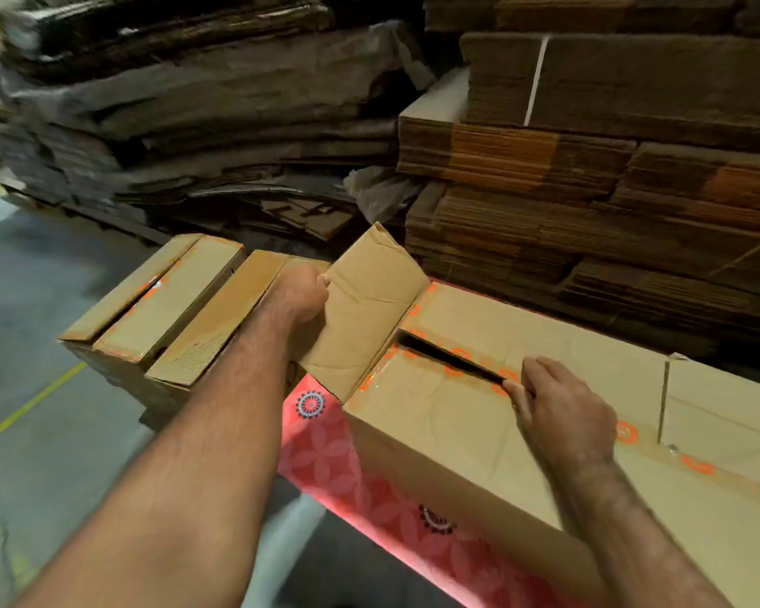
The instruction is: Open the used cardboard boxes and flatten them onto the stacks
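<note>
Gripping 1 raised flap [365, 309] – left hand [301, 296]; right hand [562, 414] hooks fingers into the box [435, 432] seam – 2 boxes nearby.

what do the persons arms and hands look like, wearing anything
Both arms are bare from the frame's edge to the wrist: no sleeves in view, no gloves, watch, bands or rings visible. The left hand and right hand are bare too, and both forearms are hairy.
</note>
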Motion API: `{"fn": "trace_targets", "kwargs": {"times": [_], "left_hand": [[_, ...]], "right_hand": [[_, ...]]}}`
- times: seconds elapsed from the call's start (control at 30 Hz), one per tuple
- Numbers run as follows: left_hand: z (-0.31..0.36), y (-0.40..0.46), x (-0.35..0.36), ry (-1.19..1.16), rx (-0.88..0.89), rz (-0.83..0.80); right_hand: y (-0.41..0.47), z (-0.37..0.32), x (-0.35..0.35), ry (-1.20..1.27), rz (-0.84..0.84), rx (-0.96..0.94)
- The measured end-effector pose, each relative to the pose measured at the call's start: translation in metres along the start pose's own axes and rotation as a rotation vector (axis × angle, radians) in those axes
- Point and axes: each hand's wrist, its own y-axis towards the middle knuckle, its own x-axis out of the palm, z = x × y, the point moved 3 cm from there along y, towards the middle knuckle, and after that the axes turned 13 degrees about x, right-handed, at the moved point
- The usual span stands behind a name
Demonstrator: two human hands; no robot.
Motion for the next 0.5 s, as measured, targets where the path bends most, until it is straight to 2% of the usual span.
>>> {"fn": "trace_targets", "kwargs": {"times": [0.1, 0.2, 0.33, 0.4, 0.5], "left_hand": [[-0.024, 0.008, 0.027, 0.005, -0.059, -0.063], [-0.052, 0.000, 0.073, 0.065, -0.129, -0.293], [-0.070, -0.012, 0.135, -0.032, 0.116, -0.608], [-0.052, -0.017, 0.130, -0.054, 0.277, -0.600], [-0.009, -0.010, 0.079, -0.171, 0.379, -0.335]], "right_hand": [[-0.002, -0.004, -0.002, -0.035, -0.038, 0.029], [-0.007, -0.008, -0.005, -0.013, -0.117, 0.082], [-0.011, -0.019, -0.009, -0.046, -0.196, 0.137], [-0.010, -0.024, -0.014, -0.092, -0.244, 0.151], [-0.007, -0.027, -0.038, -0.058, -0.263, 0.181]]}}
